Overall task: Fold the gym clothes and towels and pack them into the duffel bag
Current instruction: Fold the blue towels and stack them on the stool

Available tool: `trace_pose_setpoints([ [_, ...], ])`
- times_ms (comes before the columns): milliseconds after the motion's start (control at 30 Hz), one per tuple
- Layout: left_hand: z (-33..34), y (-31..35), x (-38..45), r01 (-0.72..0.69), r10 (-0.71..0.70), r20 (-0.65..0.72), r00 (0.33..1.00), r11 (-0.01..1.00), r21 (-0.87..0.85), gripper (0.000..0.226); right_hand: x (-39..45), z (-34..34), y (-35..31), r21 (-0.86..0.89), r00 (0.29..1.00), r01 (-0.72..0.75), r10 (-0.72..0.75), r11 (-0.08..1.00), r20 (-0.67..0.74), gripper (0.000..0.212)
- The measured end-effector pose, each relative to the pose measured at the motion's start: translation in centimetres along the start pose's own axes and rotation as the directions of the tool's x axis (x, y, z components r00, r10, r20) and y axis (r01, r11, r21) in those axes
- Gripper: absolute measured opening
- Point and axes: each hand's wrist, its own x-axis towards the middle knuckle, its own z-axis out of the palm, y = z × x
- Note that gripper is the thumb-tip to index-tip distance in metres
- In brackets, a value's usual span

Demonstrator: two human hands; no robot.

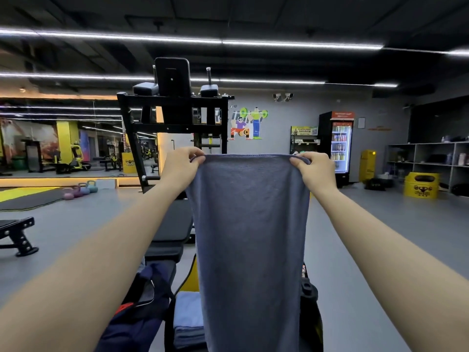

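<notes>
Your left hand (181,162) and right hand (313,168) each pinch a top corner of the grey-blue towel (251,224), fingers curled over its edge. It hangs at arm's length above the folded towels (186,321) and the dark duffel bag (137,316)

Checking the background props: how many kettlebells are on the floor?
4, in a row on the floor at left, near the mirror base: pink kettlebell, mauve, blue, teal. More may be hidden.
</notes>
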Motion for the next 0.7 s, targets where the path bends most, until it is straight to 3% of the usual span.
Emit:
trace_pose_setpoints([
  [267, 3.8, -3.9, -0.4, 0.068, -0.077, 0.148, 0.986, 0.995, 0.066, 0.02, -1.1, 3.8, 4.6, -0.05, 0.988, -0.128, 0.132, 0.991, 0.082, 0.016],
  [700, 12.6, -13.9, -0.2, 0.254, -0.266, 0.231, 0.936, 0.964, 0.081, 0.019, -2.3, 13.6, 13.6, -0.156, 0.934, -0.278, 0.305, 0.948, 0.188, 0.021],
])
